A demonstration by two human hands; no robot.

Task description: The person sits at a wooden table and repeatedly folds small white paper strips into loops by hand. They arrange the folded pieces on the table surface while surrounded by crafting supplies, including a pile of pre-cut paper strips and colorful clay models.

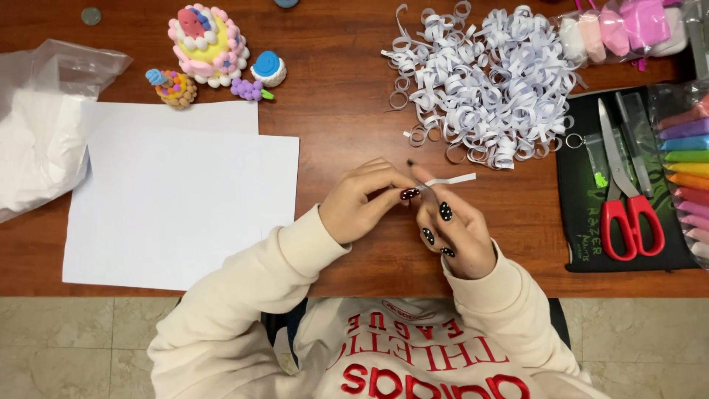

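Nearest the camera, two cream sleeves reach onto a brown table (347,140). The left hand (362,203) has its fingers curled together, thumb and fingertips pinching one end of a thin white paper strip (450,179). The right hand (454,229), nails dark with pale dots, is closed around a thin dark stick (415,171) that rises between the two hands; the strip meets the stick there and its free end juts out to the right just above the right hand. Whether the strip is wound on the stick cannot be told. Left of the hands lie two overlapping white sheets (177,207), the upper one reaching the table's near edge. Right of the hands a black mat (583,236) carries red-handled scissors (628,199), with a small clear tube (595,159) just beside their blades. A row of coloured clay sticks (687,170) in clear wrap lies along the mat's right side. Farther back, a big heap of curled white paper strips (487,81) sits beyond the hands, well apart from them. At the far left edge is a crumpled clear plastic bag (40,118). Along the far side stand small clay cakes (207,44), and a bag of pink and white clay (620,29) lies at the far right corner.
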